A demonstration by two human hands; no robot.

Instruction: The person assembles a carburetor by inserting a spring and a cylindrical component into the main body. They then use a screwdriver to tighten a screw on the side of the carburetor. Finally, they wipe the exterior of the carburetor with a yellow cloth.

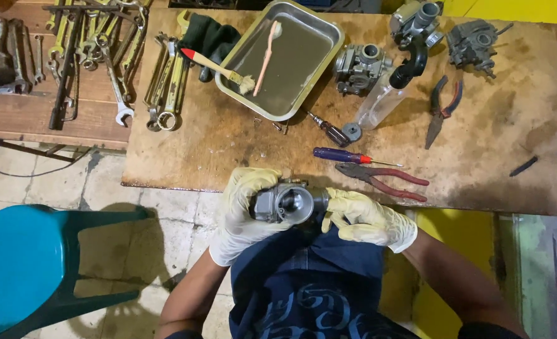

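A grey metal carburetor sits between both gloved hands, just below the near edge of the wooden bench. My left hand, in a pale latex glove, wraps around its left side. My right hand, also gloved, cups its right end with the fingers curled under. The carburetor's round opening faces up at me. A purple-handled screwdriver and red-handled pliers lie on the bench right above my hands.
A metal tray of murky liquid holds a toothbrush and a red-handled brush. Other carburetors and parts, a clear bottle, black pliers, a dark cloth and several wrenches lie about. A teal plastic chair stands at left.
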